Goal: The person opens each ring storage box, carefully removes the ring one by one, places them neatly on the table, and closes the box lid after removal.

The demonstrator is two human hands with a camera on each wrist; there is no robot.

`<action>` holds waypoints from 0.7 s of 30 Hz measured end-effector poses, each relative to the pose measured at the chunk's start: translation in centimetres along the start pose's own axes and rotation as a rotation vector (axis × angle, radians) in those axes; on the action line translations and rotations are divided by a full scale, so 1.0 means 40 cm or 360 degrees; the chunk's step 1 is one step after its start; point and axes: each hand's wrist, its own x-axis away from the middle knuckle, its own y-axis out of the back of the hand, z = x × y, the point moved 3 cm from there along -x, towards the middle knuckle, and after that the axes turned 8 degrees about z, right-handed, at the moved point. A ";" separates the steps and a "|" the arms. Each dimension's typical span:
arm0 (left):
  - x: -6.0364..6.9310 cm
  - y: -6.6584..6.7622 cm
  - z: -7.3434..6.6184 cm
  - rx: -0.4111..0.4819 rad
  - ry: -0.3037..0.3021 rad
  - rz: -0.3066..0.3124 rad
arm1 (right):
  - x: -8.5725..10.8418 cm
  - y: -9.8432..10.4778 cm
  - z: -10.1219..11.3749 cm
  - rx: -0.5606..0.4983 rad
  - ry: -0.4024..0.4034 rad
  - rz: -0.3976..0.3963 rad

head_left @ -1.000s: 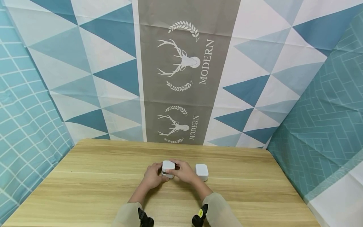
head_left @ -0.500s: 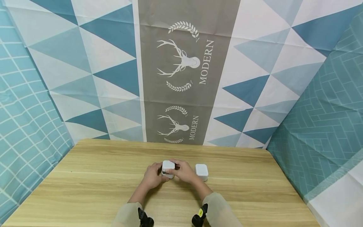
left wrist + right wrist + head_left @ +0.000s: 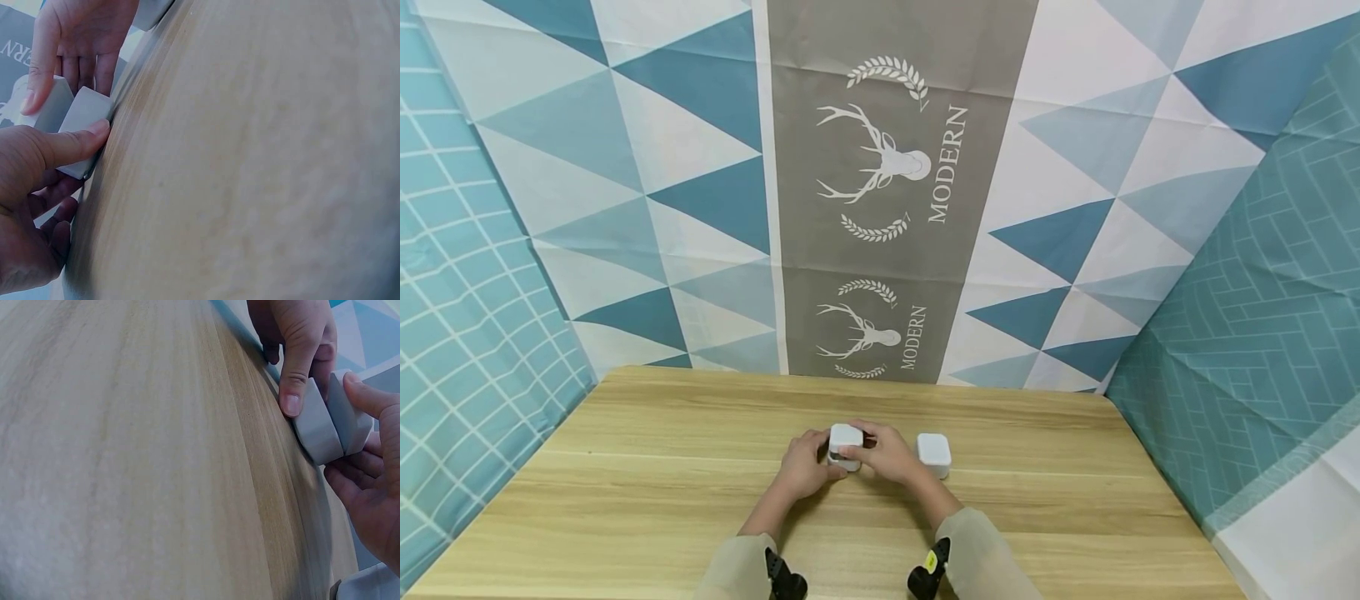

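Pinching the lower white block (image 3: pixel 317 431) is what I've got my left hand (image 3: pixel 805 468) doing, thumb on the near side, fingers round behind it, and the block looks to be sitting on the desk (image 3: pixel 700 492). Right over it, just to the right of that grip, is the upper white block (image 3: pixel 846 436), tipped: gap open toward the left, edges meeting or nearly so on the right. IMO that wedge is what any move hinges on. Both look squarish from above, so no real long axis to line up with. Coming in from the right, my right hand (image 3: pixel 887 454) has the upper one pinched between thumb and fingers, so I'd say that's the hand that controls the tilt, with the left as anchor. Furthest right, near the right hand but apart from it, a third white block (image 3: pixel 933 448) sits on its own.
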 end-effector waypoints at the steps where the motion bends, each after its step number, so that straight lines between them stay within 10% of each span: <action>1: 0.000 0.000 0.000 0.0003 0.0000 0.0000 | 0.000 0.000 0.000 -0.0001 0.0003 -0.0001; 21: 0.002 0.001 -0.001 0.0037 0.0006 0.0004 | 0.003 0.003 0.004 0.0064 0.0113 0.0006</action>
